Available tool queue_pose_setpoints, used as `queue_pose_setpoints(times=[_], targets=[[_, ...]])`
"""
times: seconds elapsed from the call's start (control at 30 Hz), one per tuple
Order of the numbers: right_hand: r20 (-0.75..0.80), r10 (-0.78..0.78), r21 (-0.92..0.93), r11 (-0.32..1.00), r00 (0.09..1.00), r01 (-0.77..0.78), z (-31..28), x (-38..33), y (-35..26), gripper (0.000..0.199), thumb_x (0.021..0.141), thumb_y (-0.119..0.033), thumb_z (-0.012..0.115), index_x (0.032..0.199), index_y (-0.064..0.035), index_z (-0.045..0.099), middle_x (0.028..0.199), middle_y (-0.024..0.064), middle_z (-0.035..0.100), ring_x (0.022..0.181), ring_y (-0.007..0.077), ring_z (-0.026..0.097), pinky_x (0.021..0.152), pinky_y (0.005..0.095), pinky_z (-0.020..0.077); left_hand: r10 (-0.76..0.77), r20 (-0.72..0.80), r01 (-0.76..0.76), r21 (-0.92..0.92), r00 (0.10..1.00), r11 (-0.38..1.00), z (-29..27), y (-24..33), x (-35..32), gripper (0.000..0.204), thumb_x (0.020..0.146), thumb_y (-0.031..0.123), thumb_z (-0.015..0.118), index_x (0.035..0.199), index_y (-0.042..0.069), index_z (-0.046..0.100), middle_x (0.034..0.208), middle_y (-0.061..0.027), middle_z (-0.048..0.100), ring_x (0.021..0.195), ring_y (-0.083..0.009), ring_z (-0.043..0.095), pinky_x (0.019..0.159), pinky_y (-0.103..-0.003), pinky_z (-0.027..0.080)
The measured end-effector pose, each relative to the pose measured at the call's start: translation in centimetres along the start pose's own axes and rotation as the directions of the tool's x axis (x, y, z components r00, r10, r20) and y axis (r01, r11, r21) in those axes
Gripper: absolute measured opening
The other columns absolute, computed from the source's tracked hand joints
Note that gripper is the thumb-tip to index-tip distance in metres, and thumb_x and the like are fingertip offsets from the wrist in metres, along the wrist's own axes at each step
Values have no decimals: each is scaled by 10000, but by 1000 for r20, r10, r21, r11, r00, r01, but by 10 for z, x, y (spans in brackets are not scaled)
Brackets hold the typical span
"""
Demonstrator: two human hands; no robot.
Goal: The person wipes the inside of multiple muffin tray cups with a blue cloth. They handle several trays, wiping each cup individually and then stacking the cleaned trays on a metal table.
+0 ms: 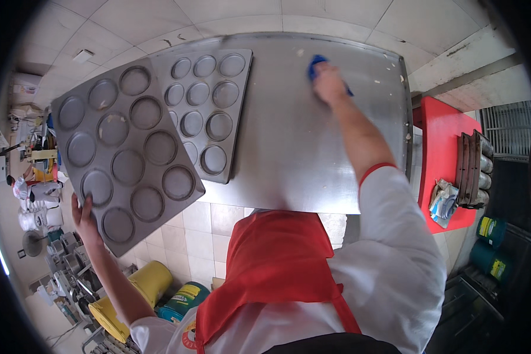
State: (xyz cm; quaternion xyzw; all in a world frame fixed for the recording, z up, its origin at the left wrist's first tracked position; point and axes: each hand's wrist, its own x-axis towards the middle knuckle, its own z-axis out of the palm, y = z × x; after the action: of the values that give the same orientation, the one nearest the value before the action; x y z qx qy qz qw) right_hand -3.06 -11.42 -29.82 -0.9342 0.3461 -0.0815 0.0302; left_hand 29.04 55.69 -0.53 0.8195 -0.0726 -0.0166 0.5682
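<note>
1 blue cloth (315,61) beneath the gripping right hand (329,84); 1 grey pan (128,164), its edge in the gripping left hand (87,225)

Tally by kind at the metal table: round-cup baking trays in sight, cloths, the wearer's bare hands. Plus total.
Round-cup baking trays: 2 (held tray; flat tray, can't tell if it's stacked)
Cloths: 1 (blue cloth)
Bare hands: 2 (left hand, right hand)
Total: 5

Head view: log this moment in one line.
left hand: grips round-cup tray edge | right hand: holds blue cloth | second tray: on metal table, partly hidden | pale bits: on table
</note>
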Motion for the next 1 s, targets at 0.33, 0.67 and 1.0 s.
queue_pose_setpoints(times=[0.33, 0.67, 1.0], targets=[[253, -688, 468, 703, 680, 536, -98, -312, -105, 458, 813, -112, 677, 1258, -216, 691, 1448, 43, 589, 1385, 262, 519, 1164, 570, 365, -90, -119, 47, -322, 989, 946, -88, -102, -60, 599, 967, 51, 695, 1520, -3, 470, 1304, -95, 656, 1163, -162, 590, 1074, -313, 406], [-174, 49, 379, 925, 984, 21, -45, -105, -34, 498, 849, -111, 684, 1338, -44, 620, 1400, 184, 589, 1327, 398, 521, 1154, 489, 420, -114, -232, 74, -174, 966, 982, -94, -109, -69, 600, 978, 79, 698, 1525, -10, 468, 1405, -100, 592, 1241, -179, 548, 1106, -322, 386], [-79, -410, 298, 860, 909, 414, 13, -9, -155, 431, 869, -170, 642, 1297, -134, 683, 1450, 91, 591, 1339, 302, 524, 1131, 492, 406, -108, -213, 63, -206, 971, 976, -118, -105, -107, 623, 985, 116, 681, 1544, -9, 434, 1467, -115, 538, 1313, -206, 502, 1156, -363, 340]])
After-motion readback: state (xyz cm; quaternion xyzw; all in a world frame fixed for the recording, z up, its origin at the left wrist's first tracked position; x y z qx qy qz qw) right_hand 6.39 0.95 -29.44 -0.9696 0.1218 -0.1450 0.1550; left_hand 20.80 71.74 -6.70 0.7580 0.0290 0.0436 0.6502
